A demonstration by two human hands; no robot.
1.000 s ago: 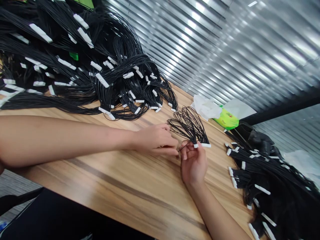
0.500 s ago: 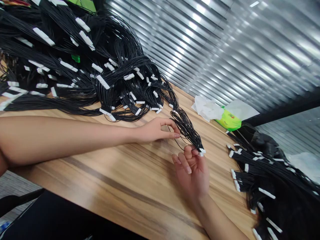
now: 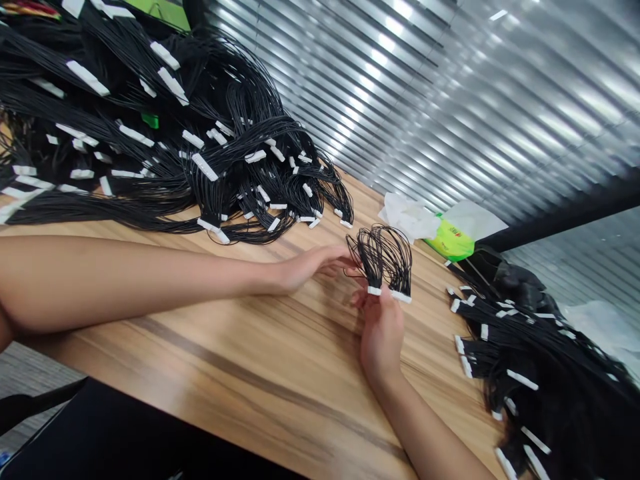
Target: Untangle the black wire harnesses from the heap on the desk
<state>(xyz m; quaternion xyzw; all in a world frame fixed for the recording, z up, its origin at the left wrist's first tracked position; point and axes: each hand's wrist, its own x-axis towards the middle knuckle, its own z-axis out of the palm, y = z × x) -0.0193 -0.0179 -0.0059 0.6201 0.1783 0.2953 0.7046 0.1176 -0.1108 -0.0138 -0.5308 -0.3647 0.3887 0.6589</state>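
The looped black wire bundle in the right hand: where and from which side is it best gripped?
Probably by its white connectors, from the near side, as the right hand does: they form its compact, straight near end, while the wire loops fan loosely beyond.

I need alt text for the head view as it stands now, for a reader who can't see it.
A right hand holds a looped black wire harness by its white connectors at a wood-grain table, with the left hand beside the loops. Similar harnesses lie in a left heap and a right heap.
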